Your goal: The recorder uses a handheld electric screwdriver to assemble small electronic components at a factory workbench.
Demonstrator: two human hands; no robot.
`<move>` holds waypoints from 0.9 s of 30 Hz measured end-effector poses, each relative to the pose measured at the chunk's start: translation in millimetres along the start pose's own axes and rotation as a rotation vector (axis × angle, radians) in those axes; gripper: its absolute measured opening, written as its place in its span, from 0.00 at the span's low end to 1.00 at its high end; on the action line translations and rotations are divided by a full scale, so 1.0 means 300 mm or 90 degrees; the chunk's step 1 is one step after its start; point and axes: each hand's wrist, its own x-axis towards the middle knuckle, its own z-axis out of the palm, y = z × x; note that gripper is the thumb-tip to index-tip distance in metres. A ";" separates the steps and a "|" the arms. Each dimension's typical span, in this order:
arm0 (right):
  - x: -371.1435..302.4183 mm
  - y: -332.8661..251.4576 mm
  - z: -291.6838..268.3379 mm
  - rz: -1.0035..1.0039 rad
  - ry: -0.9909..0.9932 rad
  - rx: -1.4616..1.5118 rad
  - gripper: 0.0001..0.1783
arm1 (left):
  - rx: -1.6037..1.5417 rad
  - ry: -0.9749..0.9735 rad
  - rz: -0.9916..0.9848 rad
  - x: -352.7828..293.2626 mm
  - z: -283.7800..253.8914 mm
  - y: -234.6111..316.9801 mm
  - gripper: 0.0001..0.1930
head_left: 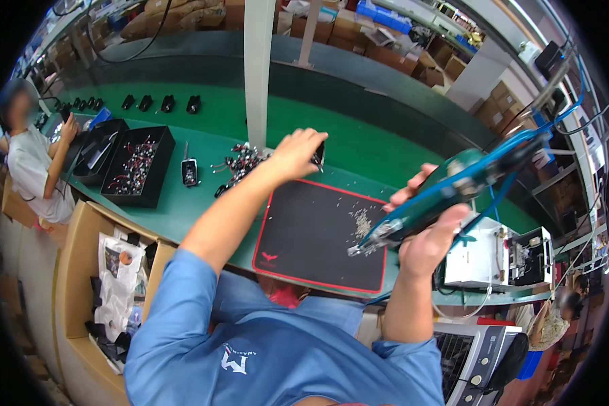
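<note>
My right hand [421, 256] is wrapped round a green power screwdriver [423, 211], whose metal tip slants down over the right part of a black mat [304, 237] with a red border. Near that tip lies a loose heap of small screws [363, 222]. At the mat's far edge, my left hand [296, 154] has its fingers closed on a small black device [319, 156], mostly hidden behind them. Just left of that hand sits a pile of small parts with red and black wires [242, 162]. Another small black device [189, 172] rests farther left on the green bench.
A black bin [162, 166] of wired parts stands left on the bench. Several black devices [168, 103] line the green strip behind. A white post [257, 68] rises behind the wire pile. At right is a white machine [477, 257]; a cardboard box [81, 271] stands lower left. A person [37, 159] works far left.
</note>
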 end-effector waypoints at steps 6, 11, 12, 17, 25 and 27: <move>-0.299 -0.018 -0.125 -0.359 0.034 -0.555 0.29 | 0.048 -0.085 -0.114 0.209 0.115 -0.328 0.46; -0.426 0.059 -0.077 -0.069 -0.271 -0.478 0.15 | 0.063 0.009 0.015 0.142 0.101 -0.315 0.43; -0.422 0.105 -0.070 -0.007 -0.298 -0.479 0.16 | -0.028 0.039 0.043 0.099 0.056 -0.281 0.39; -0.347 0.353 0.029 0.031 -0.454 -0.442 0.13 | -0.081 0.189 -0.126 -0.353 -0.252 -0.137 0.21; -0.313 0.623 0.373 -0.176 -0.489 -0.472 0.15 | 0.007 0.141 -0.254 -0.765 -0.146 -0.132 0.32; -0.320 0.670 0.401 -0.211 -0.489 -0.504 0.16 | -0.006 0.072 -0.248 -0.761 -0.116 -0.156 0.40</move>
